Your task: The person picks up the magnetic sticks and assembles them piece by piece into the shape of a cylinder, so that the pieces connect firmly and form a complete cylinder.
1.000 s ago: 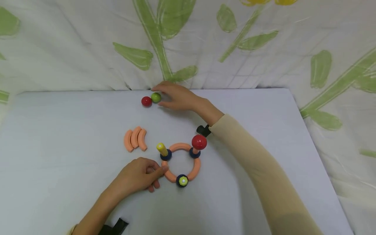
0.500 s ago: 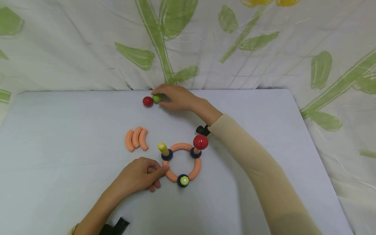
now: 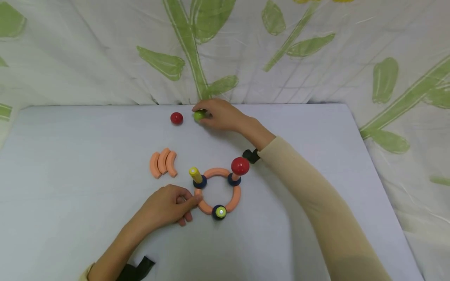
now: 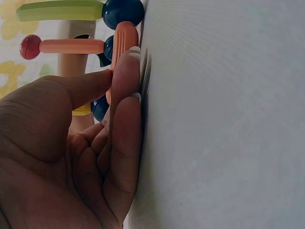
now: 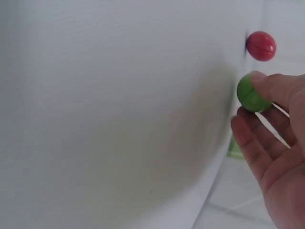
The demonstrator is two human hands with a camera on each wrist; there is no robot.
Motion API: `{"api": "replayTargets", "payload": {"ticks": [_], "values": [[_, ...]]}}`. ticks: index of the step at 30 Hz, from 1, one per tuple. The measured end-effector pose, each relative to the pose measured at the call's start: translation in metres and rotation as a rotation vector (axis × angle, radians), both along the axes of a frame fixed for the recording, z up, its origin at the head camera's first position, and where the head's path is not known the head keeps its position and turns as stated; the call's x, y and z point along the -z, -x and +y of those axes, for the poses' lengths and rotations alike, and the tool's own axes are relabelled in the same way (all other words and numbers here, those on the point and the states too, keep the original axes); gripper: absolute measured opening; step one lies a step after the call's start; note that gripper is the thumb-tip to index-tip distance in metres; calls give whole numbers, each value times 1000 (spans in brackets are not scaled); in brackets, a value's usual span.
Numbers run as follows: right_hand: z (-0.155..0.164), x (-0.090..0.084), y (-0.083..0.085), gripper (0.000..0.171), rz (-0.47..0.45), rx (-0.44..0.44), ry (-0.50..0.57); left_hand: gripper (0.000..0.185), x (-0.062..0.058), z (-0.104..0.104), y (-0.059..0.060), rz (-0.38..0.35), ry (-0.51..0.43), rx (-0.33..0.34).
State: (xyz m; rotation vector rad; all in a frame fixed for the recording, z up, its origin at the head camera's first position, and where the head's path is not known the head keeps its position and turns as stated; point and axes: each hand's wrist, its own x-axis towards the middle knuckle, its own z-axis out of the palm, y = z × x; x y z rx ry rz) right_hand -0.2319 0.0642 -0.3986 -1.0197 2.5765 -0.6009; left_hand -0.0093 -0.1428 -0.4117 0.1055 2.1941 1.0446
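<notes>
At the table's far edge my right hand holds a green ball between thumb and fingers. A red ball lies to its left, apart from it. My left hand pinches a curved orange piece at the left of a ring; its thumb and fingertips show on that piece in the left wrist view. Dark blue balls join the ring's curved pieces. A yellow rod, a light green rod and an orange rod topped with a red ball stand on them.
Several loose curved orange pieces lie side by side left of the ring. A white curtain with painted green leaves hangs behind the white table. Black wrist mounts sit at both forearms.
My right hand has closed on the green ball and drawn it rightward, away from the red ball. The left hand stays at the ring.
</notes>
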Motion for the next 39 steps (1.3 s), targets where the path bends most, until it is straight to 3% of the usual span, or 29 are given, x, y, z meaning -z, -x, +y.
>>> {"api": "replayTargets", "payload": {"ticks": [8, 20, 33, 39], "values": [[20, -4, -11, 38, -49, 47, 102, 46, 1, 0, 0, -3, -12, 5], [72, -14, -40, 38, -16, 155, 260, 46, 0, -1, 0, -3, -15, 8], [133, -8, -104, 37, 129, 266, 429, 46, 1, 1, 2, -16, -11, 2], [147, -9, -132, 41, 118, 293, 459, 46, 1, 0, 2, -21, -8, -3]]}}
